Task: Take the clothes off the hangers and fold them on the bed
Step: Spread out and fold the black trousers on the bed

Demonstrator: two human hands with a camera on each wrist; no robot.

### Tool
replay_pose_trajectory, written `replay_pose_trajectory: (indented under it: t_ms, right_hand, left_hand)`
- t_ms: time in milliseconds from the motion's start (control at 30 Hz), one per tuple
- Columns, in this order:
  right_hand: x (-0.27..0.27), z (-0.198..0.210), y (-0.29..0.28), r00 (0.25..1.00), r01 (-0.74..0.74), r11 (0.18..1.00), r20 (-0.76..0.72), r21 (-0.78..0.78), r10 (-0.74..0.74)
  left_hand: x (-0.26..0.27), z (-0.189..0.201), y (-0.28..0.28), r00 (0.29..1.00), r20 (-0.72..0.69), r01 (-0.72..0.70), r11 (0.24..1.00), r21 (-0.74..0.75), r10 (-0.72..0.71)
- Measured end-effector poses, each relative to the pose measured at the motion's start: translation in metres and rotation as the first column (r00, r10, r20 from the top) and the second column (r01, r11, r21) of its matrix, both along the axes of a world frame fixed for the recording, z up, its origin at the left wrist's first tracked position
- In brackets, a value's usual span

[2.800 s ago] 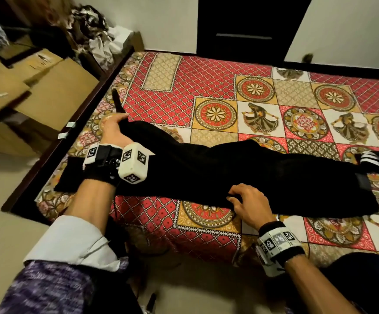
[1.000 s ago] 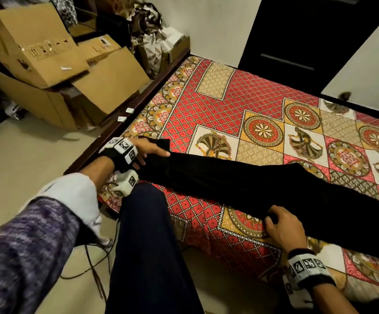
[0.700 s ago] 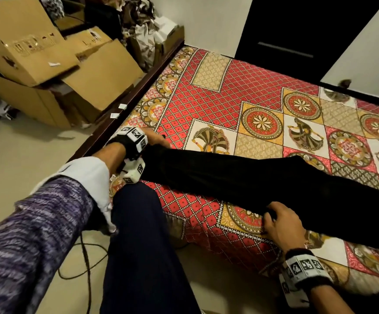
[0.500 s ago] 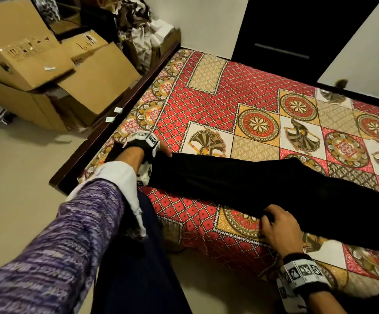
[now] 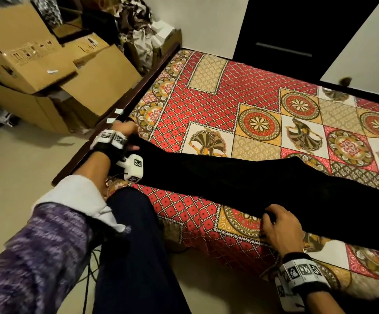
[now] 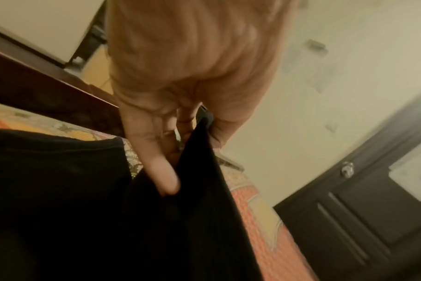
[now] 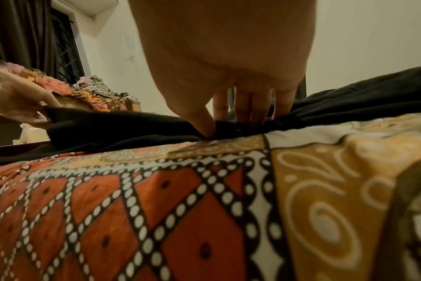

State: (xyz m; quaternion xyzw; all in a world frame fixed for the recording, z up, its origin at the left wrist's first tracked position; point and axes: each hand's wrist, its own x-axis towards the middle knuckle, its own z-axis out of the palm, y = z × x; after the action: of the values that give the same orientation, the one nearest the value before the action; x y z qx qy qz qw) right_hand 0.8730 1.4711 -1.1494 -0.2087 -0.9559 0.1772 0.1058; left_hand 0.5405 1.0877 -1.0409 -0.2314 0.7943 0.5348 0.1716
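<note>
My left hand (image 5: 125, 130) pinches the black trousers (image 5: 263, 184) end, frame left; right hand (image 5: 281, 227) grips, seemingly, their near edge on the bed (image 5: 206, 100).

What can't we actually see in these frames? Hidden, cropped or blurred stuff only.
- Black garment: its right end runs off the head view's edge, so its type and full length are unclear.
- Left hand: fingertips hidden in the head view by the wrist rig and cloth; the left wrist view is motion-blurred.
- Right hand: fingertips sink into black folds in the right wrist view.
- Hangers: none in any view.
</note>
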Motion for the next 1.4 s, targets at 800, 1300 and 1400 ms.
replay_pose_trajectory:
  t_ms: [800,1300,1400]
  right_hand:
    - [-0.033,0.011,-0.042,0.987,-0.038,0.998,-0.156,0.055,0.047]
    - [-0.022,-0.008,-0.055,0.998,-0.057,0.996,-0.028,0.067,0.059]
    - [-0.018,-0.01,-0.058,0.998,-0.045,0.998,-0.053,0.045,0.047]
  left_hand:
    - [0.006,-0.059,-0.076,0.962,-0.27,0.024,1.0,-0.016,-0.027]
    - [0.012,-0.101,-0.109,0.981,-0.038,0.162,0.909,-0.383,-0.19]
    - [0.017,-0.099,-0.116,0.966,-0.006,0.239,0.896,-0.375,-0.26]
